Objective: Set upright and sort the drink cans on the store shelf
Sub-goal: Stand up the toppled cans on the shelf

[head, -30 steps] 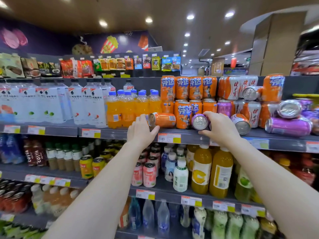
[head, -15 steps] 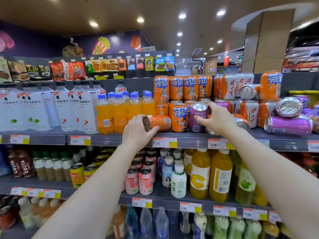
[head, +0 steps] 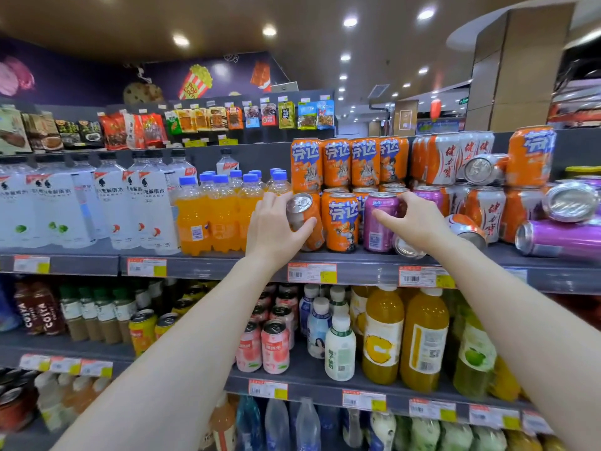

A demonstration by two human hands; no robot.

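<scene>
My left hand [head: 271, 227] grips an orange can [head: 305, 219] that leans tilted, top toward me, on the grey shelf [head: 227, 266]. My right hand [head: 411, 221] holds a purple can [head: 379, 222] that stands upright beside an upright orange can [head: 341, 222]. More orange cans [head: 349, 161] stand stacked behind. To the right, a toppled orange can [head: 465, 229], a silver-ended can [head: 408, 247] partly hidden under my right wrist, a lying purple can [head: 559, 237] and other fallen cans [head: 570, 200] lie among upright white-and-orange cans [head: 484, 211].
Orange soda bottles [head: 216, 216] and clear water bottles [head: 107, 206] fill the shelf left of the cans. Lower shelves hold juice bottles [head: 383, 333], pink cans [head: 274, 346] and coffee bottles [head: 42, 314]. Snack bags [head: 201, 120] hang above.
My left hand has tipped the lying orange can up to a tilt. My right hand has turned the purple can from lying to upright on the shelf.
</scene>
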